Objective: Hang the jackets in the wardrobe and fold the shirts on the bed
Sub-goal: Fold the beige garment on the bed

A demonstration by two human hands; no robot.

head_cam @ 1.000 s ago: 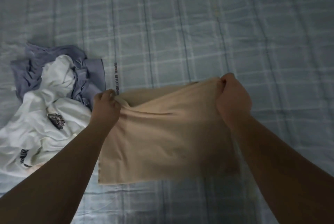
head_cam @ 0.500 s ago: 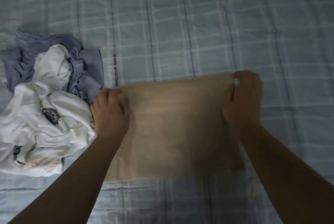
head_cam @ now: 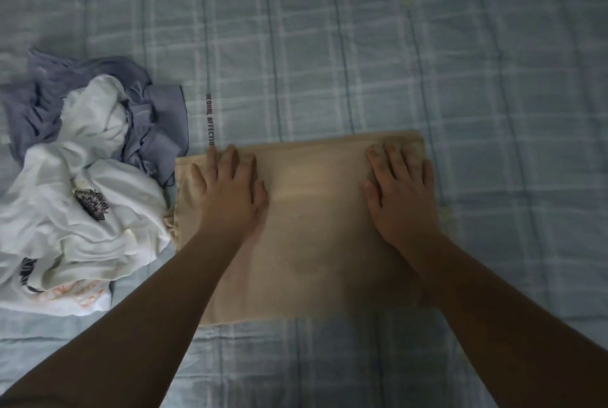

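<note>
Now both hands, left [head_cam: 230,190] and right [head_cam: 403,194], press flat, fingers straight, on the folded beige shirt [head_cam: 316,226].

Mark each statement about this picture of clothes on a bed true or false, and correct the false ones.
1. The left hand and the right hand both lie flat on the folded beige shirt. True.
2. The beige shirt hangs in the air. False: it lies flat on the checked bedsheet.
3. A crumpled white garment lies left of the beige shirt. True.
4. The right hand grips a blue-grey garment. False: the blue-grey garment lies untouched in the heap with the white garment.
</note>
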